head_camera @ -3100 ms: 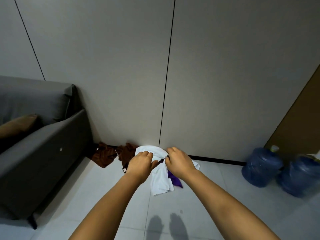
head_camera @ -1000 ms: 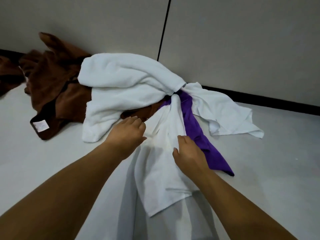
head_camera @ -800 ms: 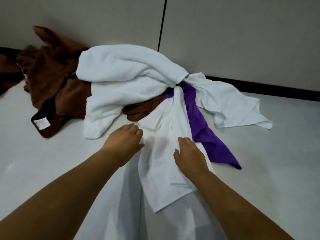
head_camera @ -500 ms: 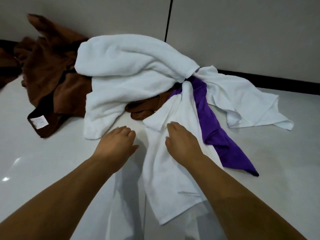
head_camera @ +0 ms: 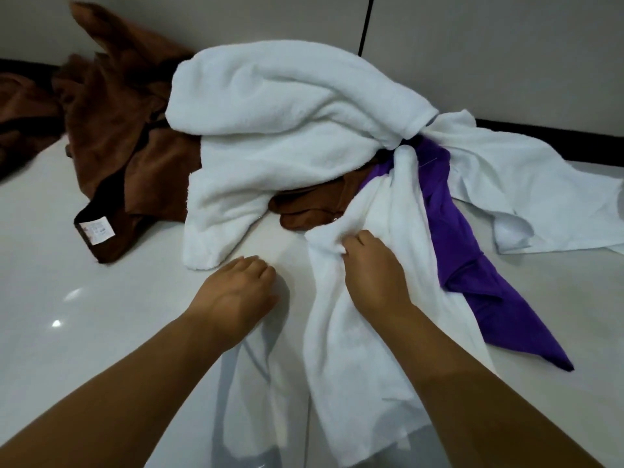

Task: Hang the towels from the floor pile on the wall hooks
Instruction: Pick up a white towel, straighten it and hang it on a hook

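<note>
A white label (head_camera: 97,228) sits on the brown towel's (head_camera: 125,136) corner, and its print is too blurred to read.

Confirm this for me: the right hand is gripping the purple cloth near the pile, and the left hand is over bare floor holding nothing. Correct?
Not quite. In the head view the right hand grips the long white towel, its fingers bunching the fabric; the purple cloth lies beside it, untouched. The rest stands: the left hand is over bare floor, holding nothing.
</note>
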